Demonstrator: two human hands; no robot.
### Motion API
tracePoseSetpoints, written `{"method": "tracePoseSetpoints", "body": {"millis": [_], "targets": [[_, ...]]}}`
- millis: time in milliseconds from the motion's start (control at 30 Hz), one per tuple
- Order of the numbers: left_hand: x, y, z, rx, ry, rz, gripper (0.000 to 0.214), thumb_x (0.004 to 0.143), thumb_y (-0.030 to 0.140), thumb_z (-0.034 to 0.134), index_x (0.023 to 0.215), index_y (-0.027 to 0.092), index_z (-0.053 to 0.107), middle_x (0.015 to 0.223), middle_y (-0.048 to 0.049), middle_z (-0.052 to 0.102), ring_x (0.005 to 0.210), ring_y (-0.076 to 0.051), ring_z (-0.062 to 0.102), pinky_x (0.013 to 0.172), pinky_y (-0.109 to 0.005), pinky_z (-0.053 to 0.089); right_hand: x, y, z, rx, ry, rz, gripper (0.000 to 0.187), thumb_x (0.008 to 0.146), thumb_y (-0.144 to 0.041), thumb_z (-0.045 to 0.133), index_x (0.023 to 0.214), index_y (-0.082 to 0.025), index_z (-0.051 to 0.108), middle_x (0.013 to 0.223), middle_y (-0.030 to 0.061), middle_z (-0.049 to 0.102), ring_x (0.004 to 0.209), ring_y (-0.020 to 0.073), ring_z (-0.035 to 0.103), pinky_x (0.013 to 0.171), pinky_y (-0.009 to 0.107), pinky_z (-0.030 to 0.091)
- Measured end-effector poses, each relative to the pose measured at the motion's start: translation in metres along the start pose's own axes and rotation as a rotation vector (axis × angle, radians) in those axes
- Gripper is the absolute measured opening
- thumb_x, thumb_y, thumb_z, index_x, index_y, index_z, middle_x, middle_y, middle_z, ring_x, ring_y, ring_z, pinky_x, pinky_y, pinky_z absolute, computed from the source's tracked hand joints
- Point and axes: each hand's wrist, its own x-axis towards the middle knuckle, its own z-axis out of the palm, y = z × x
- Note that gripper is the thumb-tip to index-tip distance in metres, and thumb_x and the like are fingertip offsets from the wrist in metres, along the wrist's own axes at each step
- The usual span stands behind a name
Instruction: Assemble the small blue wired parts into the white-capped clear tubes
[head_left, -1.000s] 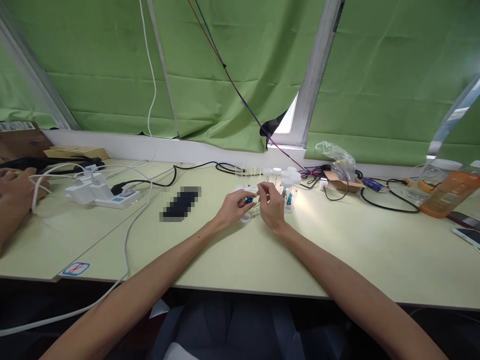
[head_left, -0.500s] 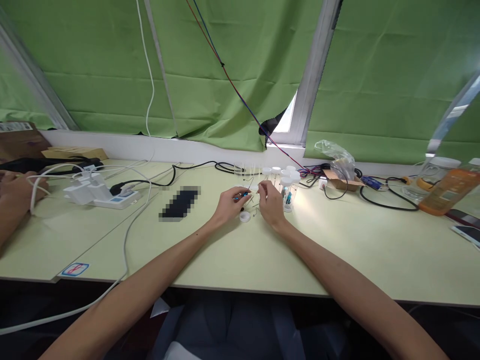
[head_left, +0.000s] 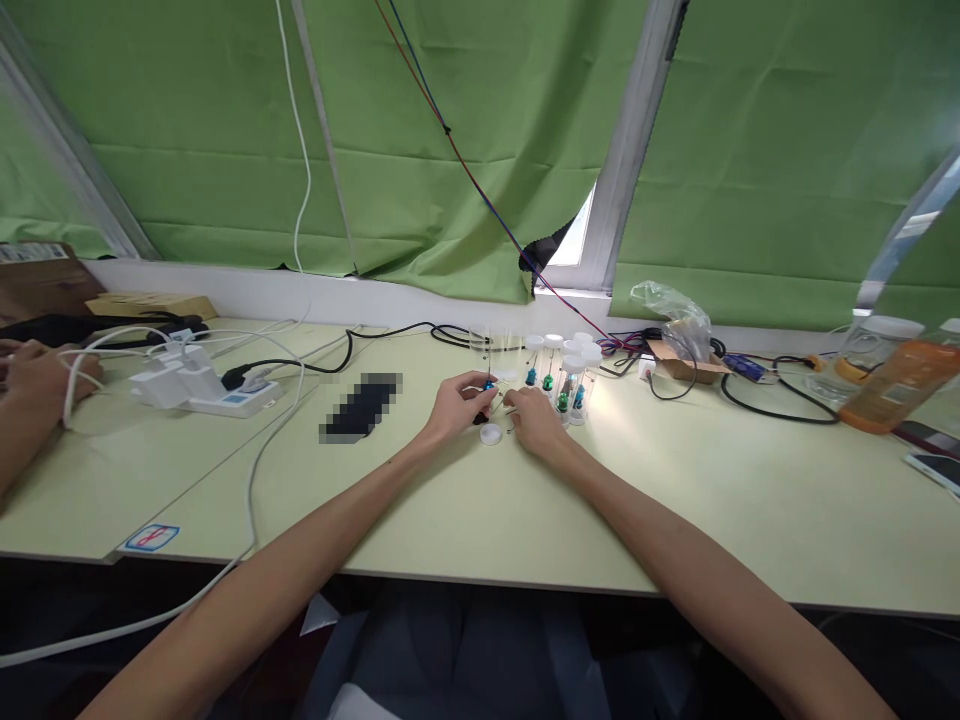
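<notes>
My left hand (head_left: 457, 405) is closed in a pinch on a small shiny blue piece (head_left: 489, 385) with a thin dark rod sticking up from it. Close beside it, my right hand (head_left: 536, 418) is low over the table, fingers together and pointing down among thin small parts; whatever they pinch is too small to name. Between the wrists lies a round white cap (head_left: 490, 435). Just beyond my right hand stand several clear tubes with white caps (head_left: 553, 341), with blue and green pieces inside. Uncapped clear tubes (head_left: 480, 340) stand behind my left hand.
A pixelated dark object (head_left: 361, 408) lies left of my hands. Further left are a white power strip (head_left: 232, 400) with plugs and another person's hand (head_left: 37, 375). To the right are an open cardboard box (head_left: 686, 365), black cables and an orange bottle (head_left: 889, 385).
My right hand has lowered toward the table, its fingers now pointing down, uncovering more capped tubes. The blue piece in my left hand has turned so its rod points upward.
</notes>
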Motion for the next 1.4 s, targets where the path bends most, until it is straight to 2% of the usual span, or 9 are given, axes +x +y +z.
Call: {"method": "tracePoseSetpoints", "body": {"millis": [200,333,467,633,800,967,1200,1400], "targets": [[-0.001,0.003,0.001,-0.046,0.026,-0.043,0.043,0.065,0.048,0.077,0.092,0.015,0.067,0.061,0.0001,0.06,0.052,-0.015,0.057,0.055,-0.029,0.048,0.0,-0.001,0.0,0.011,0.012,0.047,0.033,0.087,-0.007,0.049,0.118,-0.013,0.057,0.11,0.0139,0.064,0.104,0.0269,0.053,0.087,0.035,0.038],[-0.001,0.006,0.001,-0.044,0.086,-0.045,0.04,0.064,0.045,0.077,0.089,0.015,0.067,0.064,-0.0011,0.062,0.051,-0.013,0.056,0.054,-0.028,0.048,0.0,-0.002,0.001,0.057,0.027,0.065,0.036,0.089,-0.009,0.048,0.124,-0.012,0.052,0.116,0.0144,0.063,0.109,0.0272,0.051,0.089,0.036,0.039],[0.0,0.007,0.0,-0.041,0.135,-0.041,0.036,0.065,0.043,0.076,0.086,0.015,0.067,0.067,-0.0022,0.063,0.051,-0.012,0.055,0.052,-0.027,0.047,0.003,0.001,0.005,0.055,0.027,0.046,0.033,0.091,-0.011,0.048,0.123,-0.013,0.054,0.118,0.0149,0.062,0.111,0.0278,0.05,0.092,0.037,0.038],[0.002,0.003,0.001,-0.064,0.14,-0.048,0.037,0.064,0.043,0.076,0.086,0.014,0.067,0.069,-0.0027,0.063,0.052,-0.012,0.055,0.052,-0.028,0.048,0.007,0.004,0.012,0.066,0.037,0.012,0.035,0.091,-0.011,0.048,0.126,-0.013,0.05,0.111,0.0141,0.065,0.108,0.0269,0.053,0.089,0.036,0.041],[0.002,0.003,0.0,-0.062,0.135,-0.046,0.037,0.064,0.044,0.076,0.085,0.015,0.067,0.069,-0.0027,0.063,0.053,-0.013,0.055,0.052,-0.028,0.048,0.008,0.005,0.017,0.115,0.07,-0.049,0.042,0.094,-0.012,0.042,0.136,-0.011,0.041,0.118,0.0151,0.064,0.113,0.0252,0.055,0.093,0.036,0.041],[0.001,0.004,0.001,-0.069,0.133,-0.056,0.038,0.064,0.045,0.077,0.085,0.015,0.067,0.068,-0.0025,0.063,0.053,-0.013,0.055,0.051,-0.028,0.047,0.007,0.003,0.018,0.1,0.047,-0.07,0.044,0.094,-0.013,0.04,0.138,-0.011,0.039,0.123,0.016,0.062,0.116,0.0249,0.055,0.098,0.037,0.039],[0.001,0.003,0.001,-0.071,0.127,-0.051,0.038,0.064,0.044,0.077,0.085,0.014,0.067,0.067,-0.0022,0.062,0.052,-0.012,0.054,0.051,-0.028,0.047,0.006,0.002,0.016,0.086,0.048,-0.067,0.045,0.093,-0.011,0.04,0.137,-0.011,0.039,0.113,0.0149,0.066,0.107,0.0251,0.059,0.093,0.037,0.041],[0.001,0.004,0.001,-0.065,0.134,-0.054,0.035,0.065,0.042,0.076,0.085,0.015,0.067,0.071,-0.0032,0.064,0.053,-0.012,0.054,0.051,-0.028,0.047,0.008,0.005,0.017,0.131,0.094,-0.022,0.045,0.089,-0.008,0.044,0.134,-0.012,0.041,0.108,0.0144,0.064,0.103,0.025,0.056,0.083,0.034,0.044]]}}
